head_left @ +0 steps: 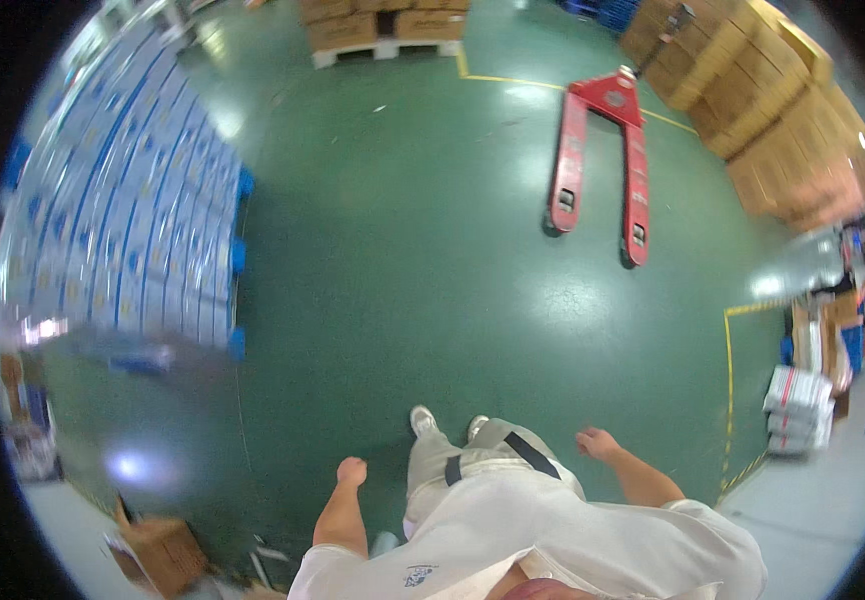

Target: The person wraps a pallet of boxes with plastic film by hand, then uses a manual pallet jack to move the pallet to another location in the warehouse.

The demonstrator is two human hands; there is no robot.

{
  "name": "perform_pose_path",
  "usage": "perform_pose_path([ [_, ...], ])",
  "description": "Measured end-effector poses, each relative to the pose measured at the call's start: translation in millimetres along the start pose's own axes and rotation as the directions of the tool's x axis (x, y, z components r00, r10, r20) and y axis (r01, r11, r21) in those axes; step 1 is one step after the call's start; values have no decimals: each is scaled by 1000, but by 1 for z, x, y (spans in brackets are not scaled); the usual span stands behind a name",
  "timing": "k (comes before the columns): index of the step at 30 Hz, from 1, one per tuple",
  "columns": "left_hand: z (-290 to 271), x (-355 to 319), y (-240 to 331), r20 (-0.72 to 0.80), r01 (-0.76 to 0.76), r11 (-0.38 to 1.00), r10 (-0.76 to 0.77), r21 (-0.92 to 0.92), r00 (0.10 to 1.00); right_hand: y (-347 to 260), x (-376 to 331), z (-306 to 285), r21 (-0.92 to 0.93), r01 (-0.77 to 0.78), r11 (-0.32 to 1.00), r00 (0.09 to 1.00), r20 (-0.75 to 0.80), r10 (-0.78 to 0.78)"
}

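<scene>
My left hand [353, 471] hangs at my left side, its fingers curled into a loose fist with nothing seen in it. On the other side, my right hand [599, 443] is held out from my hip, fingers curled in and likewise bare. Neither hand touches anything. Between them are my light trousers and pale shoes on the green floor [403, 260]. Ahead and to the right, a red pallet jack [613, 95] stands with its two forks pointing back toward me, no load on them.
At left rises a tall, wrapped stack of light-blue cartons [143, 210] on blue pallet feet. Brown cartons sit on a white pallet [388, 50] far ahead. More brown cartons [753, 90] are piled far right. White packages [799, 408] lie at right; an open carton [165, 552] is lower left.
</scene>
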State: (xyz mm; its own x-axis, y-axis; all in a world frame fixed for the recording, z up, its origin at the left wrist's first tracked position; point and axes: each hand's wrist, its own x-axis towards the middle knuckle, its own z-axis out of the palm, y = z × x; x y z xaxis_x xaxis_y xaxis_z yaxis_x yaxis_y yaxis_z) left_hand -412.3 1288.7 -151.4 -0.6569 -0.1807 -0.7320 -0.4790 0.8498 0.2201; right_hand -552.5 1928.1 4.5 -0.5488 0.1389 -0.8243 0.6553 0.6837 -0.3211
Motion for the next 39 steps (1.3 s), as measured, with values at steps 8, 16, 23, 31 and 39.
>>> perform_pose_path([
  [8, -192, 184, 179, -40, 38, 997, -35, 70, 999, 165, -26, 2, -215, -363, 907, 932, -69, 357],
  [16, -295, 291, 516, -58, -262, 909, 257, -323, 965, -43, 195, -123, -432, 214, 876, 972, 6, -235],
  [23, -391, 356, 621, -41, -258, 921, 258, -292, 965, -340, 475, -433, 459, 316, 830, 942, -259, -215],
  [31, -475, 501, 601, -12, 309, 944, -312, -120, 950, -475, 638, -611, 361, 290, 886, 949, -229, -218],
  [39, -696, 715, 854, -139, -168, 980, 153, -104, 978, -553, 703, -654, 142, 106, 984, 988, 94, -120],
])
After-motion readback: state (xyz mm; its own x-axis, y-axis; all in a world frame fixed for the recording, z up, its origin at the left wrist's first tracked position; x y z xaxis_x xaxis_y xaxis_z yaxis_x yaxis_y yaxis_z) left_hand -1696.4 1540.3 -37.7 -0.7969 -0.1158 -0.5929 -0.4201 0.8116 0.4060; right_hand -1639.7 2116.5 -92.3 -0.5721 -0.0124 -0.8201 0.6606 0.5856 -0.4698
